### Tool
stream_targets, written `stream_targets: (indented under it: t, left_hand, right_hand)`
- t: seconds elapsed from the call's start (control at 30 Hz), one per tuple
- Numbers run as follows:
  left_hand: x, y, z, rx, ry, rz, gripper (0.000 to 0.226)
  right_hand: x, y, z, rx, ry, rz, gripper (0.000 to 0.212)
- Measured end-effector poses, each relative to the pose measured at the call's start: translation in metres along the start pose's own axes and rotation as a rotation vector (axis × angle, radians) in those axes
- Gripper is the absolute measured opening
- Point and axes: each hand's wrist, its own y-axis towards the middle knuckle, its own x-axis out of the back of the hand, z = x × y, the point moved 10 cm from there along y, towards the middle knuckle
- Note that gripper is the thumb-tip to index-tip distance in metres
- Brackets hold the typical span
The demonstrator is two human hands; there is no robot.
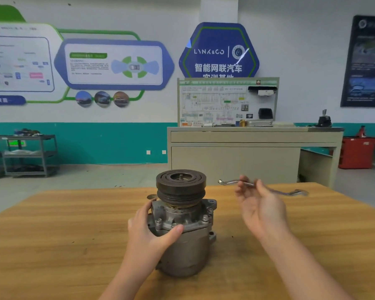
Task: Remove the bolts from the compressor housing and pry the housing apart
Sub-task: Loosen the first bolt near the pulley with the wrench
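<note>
The person is steadying the compressor [182, 226] with the left hand [147, 232], thumb curling across the front of the housing and fingers wrapping round its far-left side. The compressor is standing on the wooden table [52, 234] directly under that hand, its long axis running upright and the grooved clutch pulley [180, 185] facing the ceiling. The right hand [261, 207] is hovering to the right of the housing, a little above it, fingers loosely holding the shank of a double-ended ring spanner [262, 187], which is lying roughly level, one ring toward the pulley and the other pointing away to the right.

Several bolts [205, 217] are sitting in the flange just below the pulley, none looking undone yet. To my eye, the step wants the spanner's ring dropping squarely over one bolt head, fully seated before any pull, while the left hand is bearing down harder so the body does not twist on the smooth tabletop. Loosening the bolts crosswise, a little each, would likely keep the flange from binding.
</note>
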Motion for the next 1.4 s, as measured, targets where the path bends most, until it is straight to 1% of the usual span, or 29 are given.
stream_targets:
  t: [0.03,0.13,0.2,0.27,0.33,0.43,0.53,0.57,0.63,0.7,0.73,0.77,0.8,0.83,0.87,0.9,0.97,1.03,1.07,1.13,1.17,1.2,1.23,1.3,1.33,1.4]
  left_hand:
    - [0.001,0.000,0.000,0.001,0.002,-0.004,0.099]
    - [0.000,0.002,0.000,-0.001,0.035,0.004,0.101]
    - [0.002,0.003,-0.001,-0.003,0.052,-0.009,0.107]
    - [0.003,0.002,-0.003,0.002,0.076,-0.035,0.119]
    - [0.004,0.000,-0.006,0.005,0.104,-0.055,0.126]
    - [0.007,-0.003,-0.011,0.008,0.157,-0.085,0.128]
    - [0.009,-0.003,-0.014,0.018,0.223,-0.109,0.129]
    - [0.009,-0.003,-0.014,0.019,0.243,-0.118,0.131]
    - [0.010,-0.005,-0.015,0.013,0.271,-0.141,0.126]
    - [0.010,-0.005,-0.016,0.008,0.282,-0.153,0.122]
    - [0.009,-0.005,-0.015,0.010,0.279,-0.147,0.121]
    - [0.007,-0.005,-0.014,0.014,0.264,-0.136,0.120]
    - [0.006,-0.005,-0.011,0.020,0.236,-0.122,0.117]
    - [0.004,-0.005,-0.009,0.030,0.196,-0.112,0.113]
    - [0.004,-0.005,-0.007,0.043,0.147,-0.107,0.109]
    - [0.003,-0.005,-0.004,0.055,0.101,-0.104,0.105]
    - [0.003,-0.004,-0.004,0.053,0.058,-0.107,0.099]
    - [0.003,-0.004,-0.005,0.034,0.044,-0.108,0.094]
    - [0.002,-0.004,-0.005,0.032,0.037,-0.105,0.094]
    - [0.001,-0.004,-0.003,0.032,0.022,-0.094,0.094]
    - [0.000,-0.004,-0.002,0.031,0.015,-0.087,0.095]
    - [0.001,-0.004,-0.001,0.029,0.010,-0.078,0.096]
    - [0.001,-0.003,0.000,0.027,0.002,-0.065,0.098]
    - [0.003,-0.003,0.001,0.032,-0.028,-0.031,0.100]
    - [0.003,-0.002,0.001,0.038,-0.048,-0.016,0.096]
    - [0.006,0.000,0.003,0.052,-0.105,0.001,0.078]
  right_hand:
    - [-0.005,-0.003,0.010,0.059,-0.106,0.060,0.019]
    - [-0.019,-0.023,0.025,0.335,-0.610,0.222,0.017]
    - [-0.031,-0.040,0.021,0.481,-0.816,0.326,0.024]
    - [-0.040,-0.049,0.013,0.508,-0.876,0.391,0.026]
    - [-0.043,-0.051,0.005,0.491,-0.849,0.411,0.020]
    - [-0.043,-0.054,0.001,0.533,-0.868,0.403,0.019]
    - [-0.043,-0.058,0.001,0.605,-0.949,0.384,0.017]
    - [-0.045,-0.062,0.003,0.683,-1.019,0.380,0.016]
    - [-0.057,-0.082,0.006,0.991,-1.221,0.439,0.013]
    - [-0.067,-0.113,-0.010,1.288,-1.361,0.627,0.016]
    - [-0.069,-0.125,-0.022,1.380,-1.417,0.717,0.021]
    - [-0.068,-0.132,-0.030,1.435,-1.468,0.766,0.027]
    - [-0.066,-0.134,-0.034,1.461,-1.501,0.769,0.029]
    - [-0.063,-0.132,-0.033,1.459,-1.500,0.732,0.025]
    - [-0.059,-0.126,-0.027,1.398,-1.446,0.660,0.020]
    - [-0.052,-0.115,-0.015,1.277,-1.319,0.554,0.017]
    - [-0.029,-0.084,0.005,0.926,-0.931,0.309,0.007]
    - [0.000,-0.046,-0.002,0.550,-0.572,0.073,0.012]
    - [0.012,-0.027,-0.011,0.363,-0.445,-0.026,0.014]
    - [0.023,-0.001,-0.035,0.009,-0.291,-0.141,0.016]
    - [0.023,0.006,-0.044,-0.129,-0.223,-0.154,0.017]
    - [0.021,0.011,-0.048,-0.220,-0.145,-0.147,0.018]
    - [0.016,0.014,-0.046,-0.256,-0.076,-0.118,0.019]
    - [0.006,0.018,-0.030,-0.204,-0.053,-0.021,0.020]
    - [0.002,0.018,-0.021,-0.148,-0.105,0.031,0.020]
    - [-0.006,0.010,-0.005,0.009,-0.304,0.123,0.018]
